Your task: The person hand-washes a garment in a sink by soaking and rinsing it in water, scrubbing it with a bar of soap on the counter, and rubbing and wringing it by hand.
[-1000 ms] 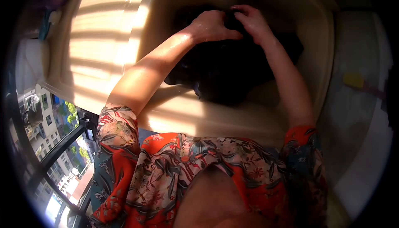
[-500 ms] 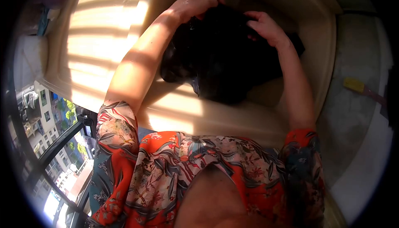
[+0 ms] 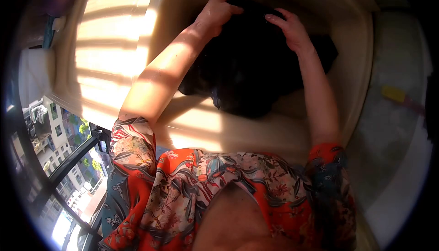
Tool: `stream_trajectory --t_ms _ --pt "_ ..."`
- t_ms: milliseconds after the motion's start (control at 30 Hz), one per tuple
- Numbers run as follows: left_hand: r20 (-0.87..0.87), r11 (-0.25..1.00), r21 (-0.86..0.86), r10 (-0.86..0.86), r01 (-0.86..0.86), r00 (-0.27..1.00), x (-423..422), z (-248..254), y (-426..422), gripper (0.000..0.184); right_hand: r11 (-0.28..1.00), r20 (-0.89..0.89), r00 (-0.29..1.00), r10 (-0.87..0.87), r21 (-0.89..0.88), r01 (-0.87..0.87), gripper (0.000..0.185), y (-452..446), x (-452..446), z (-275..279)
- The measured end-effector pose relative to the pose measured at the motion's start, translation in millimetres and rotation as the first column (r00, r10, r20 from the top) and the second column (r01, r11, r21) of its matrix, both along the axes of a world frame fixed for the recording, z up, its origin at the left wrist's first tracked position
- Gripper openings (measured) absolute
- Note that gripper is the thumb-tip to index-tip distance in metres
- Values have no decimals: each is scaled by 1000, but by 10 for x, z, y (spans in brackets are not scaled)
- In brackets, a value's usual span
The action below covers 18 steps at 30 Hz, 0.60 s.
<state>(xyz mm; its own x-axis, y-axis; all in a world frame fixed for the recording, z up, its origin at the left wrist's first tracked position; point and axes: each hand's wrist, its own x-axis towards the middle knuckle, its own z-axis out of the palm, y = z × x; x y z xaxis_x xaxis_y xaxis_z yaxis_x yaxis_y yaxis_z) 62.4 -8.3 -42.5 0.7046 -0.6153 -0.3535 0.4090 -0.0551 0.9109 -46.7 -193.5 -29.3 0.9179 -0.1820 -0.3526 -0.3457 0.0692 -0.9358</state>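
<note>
A dark, bunched garment (image 3: 247,63) lies in a beige basin (image 3: 292,130), its folds mostly lost in shadow. My left hand (image 3: 219,14) grips its far upper edge, thumb on top and fingers curled behind the cloth. At the upper right of the same edge, my right hand (image 3: 290,28) pinches the fabric between thumb and fingers. A stretch of cloth spans the gap between both hands. The near end of the garment rests on the basin floor, and whether it is wet cannot be made out.
Left of the basin is a ribbed beige washboard surface (image 3: 109,45) striped with sunlight. A yellow-headed brush (image 3: 393,93) lies on the grey ledge at right. A barred window (image 3: 68,164) with buildings outside is at lower left.
Both hands have shifted slightly on the garment's far edge. The cloth between them is now drawn into a clearer edge, and the left thumb shows on top.
</note>
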Motion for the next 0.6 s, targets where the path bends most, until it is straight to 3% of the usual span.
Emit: stream_trajectory --t_ms 33,67,167,267,300,367,433,467,533,600 --pt "-92 997 -53 58 -64 994 -64 -25 -98 40 991 36 993 -115 76 112 30 -10 12 -71" --pt "-189 986 -98 114 -134 975 -129 -50 -201 39 966 -7 972 -233 112 233 47 -81 49 -264" --pt "-248 966 -78 220 -246 943 -270 -53 -611 37 926 18 932 -361 127 356 41 -169 34 -272" --pt "-281 932 57 359 -358 890 -419 -503 -1084 32 833 -5 842 -540 -147 534 26 -408 71 -552" --pt "-360 916 97 398 -390 844 -450 -549 -1152 31 786 45 849 -526 -356 506 25 -419 70 -580" --pt "-486 875 176 476 -452 733 -457 -698 -1286 33 576 142 878 -457 -705 413 25 -389 163 -734" --pt "-639 865 -287 147 -411 755 -437 -1487 -1297 36 341 345 939 -16 -881 329 28 253 36 -535" --pt "-655 773 -494 -29 -398 755 -486 -2004 -1234 38 364 271 962 -31 -893 264 27 263 25 -651" --pt "-600 880 -258 178 -399 780 -690 -1956 -1169 38 419 125 990 -60 -897 138 28 270 -8 -1058" --pt "-545 920 -91 274 -381 793 -795 -1823 -1168 38 399 185 983 7 -902 167 33 -224 -41 -1660"
